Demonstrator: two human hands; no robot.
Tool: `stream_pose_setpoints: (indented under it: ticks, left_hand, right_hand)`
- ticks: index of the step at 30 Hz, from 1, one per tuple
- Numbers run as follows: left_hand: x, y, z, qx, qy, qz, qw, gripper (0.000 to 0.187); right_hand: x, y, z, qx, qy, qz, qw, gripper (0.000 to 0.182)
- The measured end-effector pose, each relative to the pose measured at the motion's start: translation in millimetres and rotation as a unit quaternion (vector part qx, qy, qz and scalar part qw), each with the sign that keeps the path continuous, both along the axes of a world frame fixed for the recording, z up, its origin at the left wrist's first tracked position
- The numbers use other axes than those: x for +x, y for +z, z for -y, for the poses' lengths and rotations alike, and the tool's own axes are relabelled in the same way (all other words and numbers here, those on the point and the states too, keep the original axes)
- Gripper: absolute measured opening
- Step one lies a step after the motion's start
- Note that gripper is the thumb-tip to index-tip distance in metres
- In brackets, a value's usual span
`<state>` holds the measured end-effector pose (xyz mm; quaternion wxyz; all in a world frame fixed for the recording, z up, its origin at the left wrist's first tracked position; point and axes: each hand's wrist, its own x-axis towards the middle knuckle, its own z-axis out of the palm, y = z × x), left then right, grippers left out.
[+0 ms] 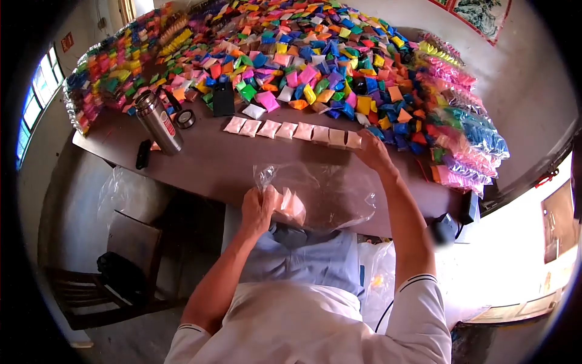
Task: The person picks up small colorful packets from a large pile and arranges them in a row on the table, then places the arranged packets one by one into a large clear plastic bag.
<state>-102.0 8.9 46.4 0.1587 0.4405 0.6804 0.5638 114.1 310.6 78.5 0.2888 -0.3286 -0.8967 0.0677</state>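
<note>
My left hand (259, 209) is closed at the table's front edge, gripping a clear plastic bag (339, 197) near its opening. Several pale peach packets (291, 208) show inside the bag beside my fingers. The rest of the bag spreads to the right over the brown table (206, 161). Farther back lies a row of pale packets (268, 128), set side by side. At the row's right end, my right hand (373, 151) has its fingers closed on the last packet (354, 140).
Behind the row rises a large heap of coloured packets (309, 76), with filled clear bags (464, 139) on its right. A steel flask (159, 123), a round lid (185, 119) and a black phone (224, 100) stand or lie at the left. A chair (130, 249) is at lower left.
</note>
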Motion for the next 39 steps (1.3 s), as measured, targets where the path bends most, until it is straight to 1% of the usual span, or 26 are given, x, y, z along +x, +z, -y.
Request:
stream_pose_setpoints:
  ticks: [1,3,4,5,6,8,9,11,12,14,15,17,18,20,21,23,25,27,29,30,32,33,37,39]
  left_hand:
    - [0,0,-1,0.016,0.005,-0.008,1.0,0.049]
    - [1,3,-2,0.031,0.012,-0.016,0.999,0.049]
    - [9,23,2,0.047,0.026,-0.044,0.998,0.047]
    - [12,34,4,0.064,0.04,-0.073,0.995,0.046]
    - [9,34,3,0.063,0.041,-0.072,0.995,0.046]
    - [4,31,3,0.003,0.004,-0.047,0.999,0.042]
    - [3,26,2,0.002,0.004,-0.045,0.999,0.042]
    - [0,16,0,0.006,0.023,-0.079,0.997,0.038]
    - [-1,13,-1,0.007,0.024,-0.076,0.997,0.038]
    - [-4,9,-1,-0.017,0.002,-0.054,0.998,0.034]
    - [-4,6,-1,-0.019,0.002,-0.051,0.999,0.034]
    - [-5,3,-3,-0.05,0.012,-0.043,0.998,0.032]
    - [-5,4,-5,-0.051,0.011,-0.041,0.998,0.032]
    - [-5,11,-7,-0.04,0.009,-0.051,0.998,0.033]
    - [-5,11,-9,-0.042,0.009,-0.049,0.998,0.033]
    - [-7,12,-15,-0.017,0.03,-0.029,0.999,0.034]
    - [-9,13,-20,-0.014,0.046,-0.036,0.998,0.035]
    - [-15,15,-24,-0.015,0.062,-0.042,0.997,0.035]
    - [-26,20,-29,-0.059,0.007,0.012,0.998,0.037]
    - [-30,19,-33,-0.061,0.007,0.013,0.998,0.037]
    - [-35,17,-42,-0.013,0.022,0.067,0.997,0.038]
    - [-39,21,-42,-0.049,0.022,0.073,0.996,0.037]
    - [-41,18,-46,-0.081,0.027,0.063,0.994,0.036]
    - [-34,6,-46,-0.068,0.112,-0.039,0.991,0.032]
  right_hand:
    - [-5,-4,-2,0.006,-0.016,0.042,0.999,0.051]
    - [-6,-9,-3,0.01,-0.017,0.049,0.999,0.053]
    - [-9,-7,-1,0.016,-0.019,0.054,0.998,0.055]
    - [-11,-11,-7,-0.034,-0.017,0.075,0.996,0.06]
    - [-8,-15,-13,-0.035,-0.016,0.075,0.996,0.06]
    - [-4,-12,-13,-0.024,0.016,0.08,0.996,0.052]
    - [-3,-10,-15,-0.024,0.015,0.082,0.996,0.052]
    - [-4,4,-14,-0.112,0.03,0.119,0.986,0.05]
    - [-5,9,-13,-0.111,0.03,0.122,0.986,0.05]
    - [-8,7,-9,-0.096,0.014,0.0,0.995,0.047]
    - [-12,6,-9,-0.098,0.015,0.003,0.995,0.047]
    - [-22,1,-7,-0.054,0.066,-0.023,0.996,0.048]
    - [-26,0,-6,-0.056,0.065,-0.02,0.996,0.048]
    - [-36,-1,-3,-0.039,0.09,0.016,0.995,0.051]
    - [-39,1,-2,-0.061,0.098,0.033,0.993,0.058]
    - [-42,4,-2,-0.074,0.102,0.05,0.991,0.06]
    - [-47,9,-1,-0.089,0.106,0.068,0.988,0.063]
    - [-52,11,0,-0.039,0.112,0.062,0.991,0.065]
    - [-54,6,-8,-0.038,0.114,0.059,0.991,0.065]
    - [-53,5,-11,-0.035,0.115,0.055,0.991,0.064]
    - [-49,5,-14,-0.033,0.11,0.054,0.992,0.064]
    - [-47,6,-16,-0.027,0.106,0.051,0.993,0.064]
    - [-38,-2,-19,-0.021,0.08,0.048,0.995,0.061]
    - [-35,-2,-19,-0.011,0.094,0.053,0.994,0.06]
